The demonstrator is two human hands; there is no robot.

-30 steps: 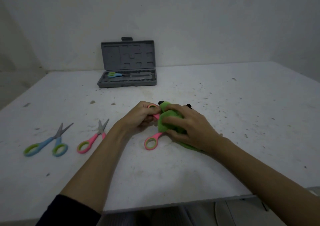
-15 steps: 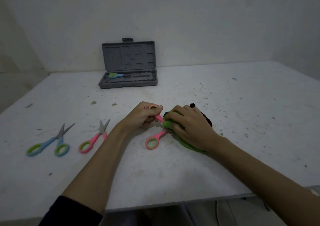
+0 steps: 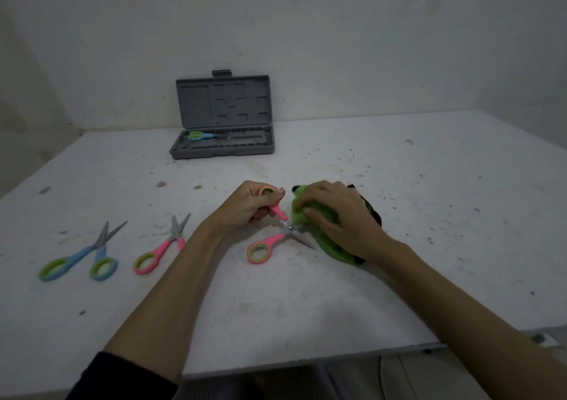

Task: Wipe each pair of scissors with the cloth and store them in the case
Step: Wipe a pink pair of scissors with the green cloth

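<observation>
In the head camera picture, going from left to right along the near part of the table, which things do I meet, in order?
Blue scissors → loose pink scissors → left hand, gripping the open pink scissors → green cloth under the right hand. The case stands farther back and is left out.
</observation>
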